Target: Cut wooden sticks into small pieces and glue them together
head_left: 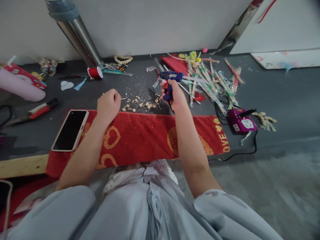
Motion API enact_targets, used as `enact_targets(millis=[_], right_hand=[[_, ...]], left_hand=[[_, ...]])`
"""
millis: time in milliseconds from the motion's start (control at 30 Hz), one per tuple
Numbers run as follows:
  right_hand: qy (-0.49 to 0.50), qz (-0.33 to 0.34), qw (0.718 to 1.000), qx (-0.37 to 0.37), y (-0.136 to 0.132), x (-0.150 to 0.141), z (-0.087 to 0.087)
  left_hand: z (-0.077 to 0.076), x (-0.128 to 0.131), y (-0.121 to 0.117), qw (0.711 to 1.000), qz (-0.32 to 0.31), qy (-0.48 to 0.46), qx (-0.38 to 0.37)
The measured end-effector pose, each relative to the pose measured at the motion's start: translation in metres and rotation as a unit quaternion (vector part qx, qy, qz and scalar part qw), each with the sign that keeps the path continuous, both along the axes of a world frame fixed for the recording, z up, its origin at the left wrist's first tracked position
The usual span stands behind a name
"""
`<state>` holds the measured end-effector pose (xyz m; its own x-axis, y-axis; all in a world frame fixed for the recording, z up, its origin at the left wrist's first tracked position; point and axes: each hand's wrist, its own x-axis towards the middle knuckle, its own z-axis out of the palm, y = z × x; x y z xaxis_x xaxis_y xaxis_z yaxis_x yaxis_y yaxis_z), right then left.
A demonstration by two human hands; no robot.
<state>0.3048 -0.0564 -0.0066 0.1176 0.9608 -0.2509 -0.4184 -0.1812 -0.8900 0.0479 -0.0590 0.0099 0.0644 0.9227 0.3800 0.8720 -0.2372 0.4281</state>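
My right hand [176, 93] is wrapped round a blue hot glue gun [171, 76], its orange trigger under the fingers and a clear glue stick sticking out of the back. The nozzle points left. Across from it, my left hand [108, 104] is closed in a fist at the back edge of the red towel [140, 138]. Whatever its fingers hold, if anything, is hidden; a thin pale piece shows just beside the knuckles. Between my hands, small tan crumbs and chips [147, 105] lie scattered on the dark table.
A phone [70, 130] lies on the towel's left end. Pliers [35, 111], a red spool [95, 73] and a steel flask [80, 38] stand or lie left. Several wrapped sticks [207, 83] are heaped right, near a purple power box [241, 121] with a black cord.
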Motion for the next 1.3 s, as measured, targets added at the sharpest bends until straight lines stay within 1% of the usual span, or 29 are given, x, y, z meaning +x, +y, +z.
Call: enact_targets(millis=[67, 100, 133, 167, 233, 300, 367, 433, 500, 567, 600, 633, 667, 700, 733, 767, 833, 867, 900, 933, 1000, 1100, 1200, 1300], right_hand=[[-0.008, 0.008, 1.0, -0.005, -0.001, -0.001, 0.0], [-0.014, 0.012, 1.0, -0.007, -0.002, -0.001, 0.0], [-0.019, 0.016, 1.0, -0.008, -0.002, -0.002, 0.0], [-0.025, 0.018, 0.999, -0.008, -0.003, -0.002, 0.0], [-0.034, 0.024, 0.999, -0.008, -0.004, -0.003, -0.001], [-0.043, 0.032, 0.998, -0.01, -0.005, -0.004, -0.001], [-0.057, 0.042, 0.997, -0.014, -0.007, -0.005, 0.001], [-0.076, 0.053, 0.996, -0.019, -0.01, -0.008, 0.003], [-0.096, 0.066, 0.993, -0.02, -0.013, -0.01, 0.006], [-0.11, 0.087, 0.99, -0.009, -0.015, -0.013, 0.009], [-0.115, 0.098, 0.988, 0.0, -0.017, -0.014, 0.011], [-0.12, 0.108, 0.987, 0.01, -0.018, -0.016, 0.013], [-0.125, 0.117, 0.985, 0.02, -0.02, -0.018, 0.016], [-0.131, 0.123, 0.983, 0.028, -0.021, -0.02, 0.019], [-0.137, 0.127, 0.982, 0.034, -0.023, -0.022, 0.022], [-0.142, 0.131, 0.98, 0.039, -0.025, -0.025, 0.026], [-0.15, 0.139, 0.978, 0.041, -0.031, -0.03, 0.033], [-0.153, 0.142, 0.977, 0.041, -0.034, -0.033, 0.035], [-0.155, 0.146, 0.976, 0.04, -0.037, -0.035, 0.037], [-0.159, 0.148, 0.975, 0.039, -0.04, -0.036, 0.038], [-0.168, 0.149, 0.974, 0.037, -0.046, -0.037, 0.038], [-0.173, 0.149, 0.973, 0.028, -0.053, -0.033, 0.032], [-0.161, 0.151, 0.975, 0.026, -0.055, -0.029, 0.023], [-0.13, 0.134, 0.982, 0.035, -0.054, -0.032, 0.012]], left_hand=[[-0.007, 0.002, -0.004, 0.997, -0.02, -0.068, -0.004], [-0.011, 0.004, -0.004, 0.992, -0.033, -0.121, -0.015], [-0.015, 0.007, -0.005, 0.98, -0.049, -0.19, -0.036], [-0.019, 0.009, -0.005, 0.957, -0.056, -0.276, -0.064], [-0.024, 0.015, -0.006, 0.89, -0.058, -0.434, -0.128], [-0.024, 0.02, -0.008, 0.827, -0.069, -0.531, -0.172], [-0.02, 0.022, -0.011, 0.778, -0.085, -0.588, -0.203], [-0.016, 0.021, -0.013, 0.742, -0.099, -0.624, -0.226], [-0.014, 0.018, -0.014, 0.716, -0.107, -0.648, -0.236], [-0.015, 0.016, -0.014, 0.701, -0.112, -0.665, -0.232], [-0.017, 0.016, -0.013, 0.701, -0.113, -0.667, -0.225], [-0.019, 0.015, -0.013, 0.709, -0.112, -0.662, -0.215], [-0.021, 0.015, -0.013, 0.727, -0.11, -0.648, -0.2], [-0.024, 0.016, -0.014, 0.754, -0.105, -0.622, -0.185], [-0.026, 0.016, -0.015, 0.791, -0.1, -0.581, -0.163], [-0.028, 0.016, -0.016, 0.829, -0.102, -0.531, -0.14], [-0.03, 0.016, -0.02, 0.893, -0.118, -0.425, -0.089], [-0.03, 0.016, -0.022, 0.919, -0.132, -0.368, -0.056], [-0.031, 0.016, -0.024, 0.938, -0.15, -0.313, -0.024], [-0.031, 0.016, -0.026, 0.95, -0.17, -0.261, 0.002], [-0.033, 0.016, -0.03, 0.959, -0.209, -0.189, 0.033], [-0.035, 0.017, -0.034, 0.958, -0.245, -0.144, 0.039], [-0.034, 0.018, -0.037, 0.96, -0.255, -0.11, 0.038], [-0.03, 0.019, -0.04, 0.967, -0.243, -0.068, 0.02]])
